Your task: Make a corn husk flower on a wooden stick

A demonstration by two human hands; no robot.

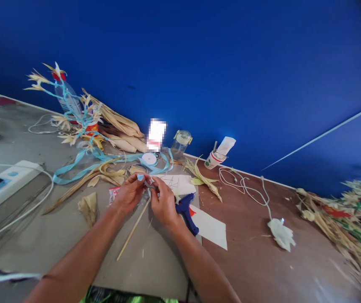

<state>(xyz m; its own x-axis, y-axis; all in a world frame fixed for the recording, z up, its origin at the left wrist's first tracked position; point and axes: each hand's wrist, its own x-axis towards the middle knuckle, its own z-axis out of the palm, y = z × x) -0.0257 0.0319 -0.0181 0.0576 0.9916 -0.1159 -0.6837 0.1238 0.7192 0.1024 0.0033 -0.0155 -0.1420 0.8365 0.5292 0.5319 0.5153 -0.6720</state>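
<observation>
My left hand (129,193) is closed in a pinch, with a small light-blue piece (140,177) showing at its fingertips, like the ribbon on the table. My right hand (164,202) is closed too, its fingertips close to the left ones. Between them is a thin greyish-white bit, too small to make out. A thin wooden stick (132,231) slants down from below the hands; whether a hand touches it I cannot tell. Beside my right wrist lies a dark blue glue gun (185,215). Light-blue ribbon (82,164) trails behind the hands near a white roll (149,158).
Blue-wrapped branches with husk flowers (68,113) stand at left by a plastic bottle (68,97). Corn husks (117,115), a lit phone screen (156,134), a lidded jar (180,143) and a cup (214,159) line the wall. A power strip (12,181) lies left, white cable (246,187) right.
</observation>
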